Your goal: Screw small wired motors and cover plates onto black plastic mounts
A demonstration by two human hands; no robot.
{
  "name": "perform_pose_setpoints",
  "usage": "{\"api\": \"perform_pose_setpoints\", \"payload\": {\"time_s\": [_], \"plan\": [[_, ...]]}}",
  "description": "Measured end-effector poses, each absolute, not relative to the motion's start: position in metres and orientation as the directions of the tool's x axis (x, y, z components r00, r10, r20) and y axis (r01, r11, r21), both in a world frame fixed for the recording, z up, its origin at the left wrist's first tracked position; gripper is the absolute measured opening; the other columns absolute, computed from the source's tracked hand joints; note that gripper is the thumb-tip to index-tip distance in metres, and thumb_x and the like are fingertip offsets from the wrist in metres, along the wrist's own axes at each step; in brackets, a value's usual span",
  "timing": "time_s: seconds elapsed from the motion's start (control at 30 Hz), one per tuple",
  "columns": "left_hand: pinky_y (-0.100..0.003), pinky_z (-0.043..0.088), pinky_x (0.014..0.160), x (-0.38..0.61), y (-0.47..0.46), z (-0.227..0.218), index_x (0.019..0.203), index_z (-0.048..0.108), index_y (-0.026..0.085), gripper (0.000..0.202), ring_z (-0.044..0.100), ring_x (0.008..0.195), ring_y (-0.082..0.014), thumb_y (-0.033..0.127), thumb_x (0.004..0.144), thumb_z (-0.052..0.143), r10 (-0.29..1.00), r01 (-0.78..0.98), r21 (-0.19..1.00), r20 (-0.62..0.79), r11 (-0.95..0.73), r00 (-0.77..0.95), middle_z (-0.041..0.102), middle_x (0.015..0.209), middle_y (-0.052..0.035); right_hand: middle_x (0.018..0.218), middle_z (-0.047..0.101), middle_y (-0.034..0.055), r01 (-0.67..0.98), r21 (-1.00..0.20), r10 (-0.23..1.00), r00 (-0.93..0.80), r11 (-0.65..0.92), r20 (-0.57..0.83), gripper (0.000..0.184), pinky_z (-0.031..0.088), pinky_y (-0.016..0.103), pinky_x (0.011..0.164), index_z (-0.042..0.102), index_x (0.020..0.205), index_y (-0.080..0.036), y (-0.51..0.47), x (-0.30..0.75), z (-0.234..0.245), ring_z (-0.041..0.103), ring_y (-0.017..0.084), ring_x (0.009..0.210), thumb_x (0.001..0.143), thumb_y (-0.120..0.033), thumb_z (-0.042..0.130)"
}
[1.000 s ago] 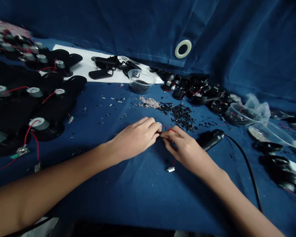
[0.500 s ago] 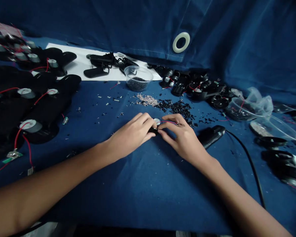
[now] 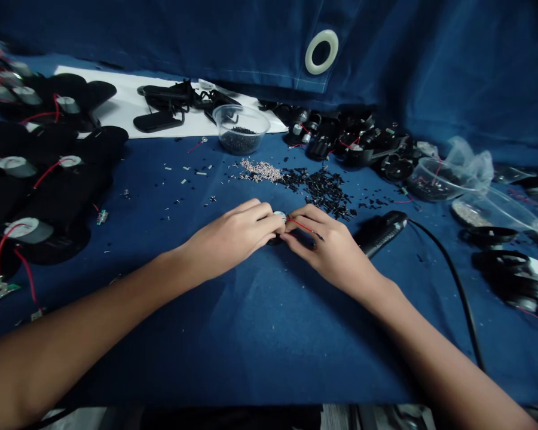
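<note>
- The small dark part (image 3: 273,240) with a pale round top (image 3: 279,215) sits between my two hands, low over the middle of the desk (image 3: 251,340); most of it is hidden.
- My left hand (image 3: 235,239) has its fingers clamped on that part from the left.
- My right hand (image 3: 329,239) brings thumb and forefinger close together at the part's right edge; I can't tell whether they pinch it or only touch it.
- A red wire (image 3: 301,224) runs from the pale top across my right fingers.
- Just beyond my hands lie a heap of black bits (image 3: 325,191) and, touching it, a pile of tiny screws (image 3: 262,171).
- Beside my right wrist rests a black handheld tool (image 3: 385,230), its cord (image 3: 452,280) curving toward me.
- Farther back, a clear bowl (image 3: 220,134) holds small dark pieces, near a white sheet (image 3: 112,116) bearing black brackets (image 3: 159,121).
- To my left lie black housings (image 3: 80,203) with silvery cylinders (image 3: 38,232) and red leads (image 3: 49,173).
- A blue curtain (image 3: 206,36) hangs behind everything.
</note>
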State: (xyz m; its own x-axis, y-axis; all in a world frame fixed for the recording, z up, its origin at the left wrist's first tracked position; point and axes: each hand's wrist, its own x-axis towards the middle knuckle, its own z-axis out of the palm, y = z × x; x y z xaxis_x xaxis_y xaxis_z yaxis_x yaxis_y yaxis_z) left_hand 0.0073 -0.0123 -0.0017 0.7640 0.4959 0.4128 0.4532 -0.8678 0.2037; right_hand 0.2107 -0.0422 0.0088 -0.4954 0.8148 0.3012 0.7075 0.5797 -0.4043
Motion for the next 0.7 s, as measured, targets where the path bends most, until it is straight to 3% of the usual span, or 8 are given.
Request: {"api": "perform_pose_setpoints", "payload": {"time_s": [0.7], "plan": [[-0.029, 0.044, 0.081, 0.0079, -0.0126, 0.0005, 0.092, 0.063, 0.011, 0.018, 0.052, 0.089, -0.0183, 0.014, 0.094, 0.046, 0.448, 0.450, 0.088, 0.376, -0.889, 0.811, 0.058, 0.089, -0.0063, 0.098, 0.055, 0.0068, 0.716, -0.379, 0.809, -0.495, 0.586, 0.316, 0.009, 0.049, 0.030, 0.083, 0.058, 0.093, -0.018, -0.0417, 0.2085, 0.0054, 0.058, 0.015, 0.086, 0.089, -0.018, 0.050]]}}
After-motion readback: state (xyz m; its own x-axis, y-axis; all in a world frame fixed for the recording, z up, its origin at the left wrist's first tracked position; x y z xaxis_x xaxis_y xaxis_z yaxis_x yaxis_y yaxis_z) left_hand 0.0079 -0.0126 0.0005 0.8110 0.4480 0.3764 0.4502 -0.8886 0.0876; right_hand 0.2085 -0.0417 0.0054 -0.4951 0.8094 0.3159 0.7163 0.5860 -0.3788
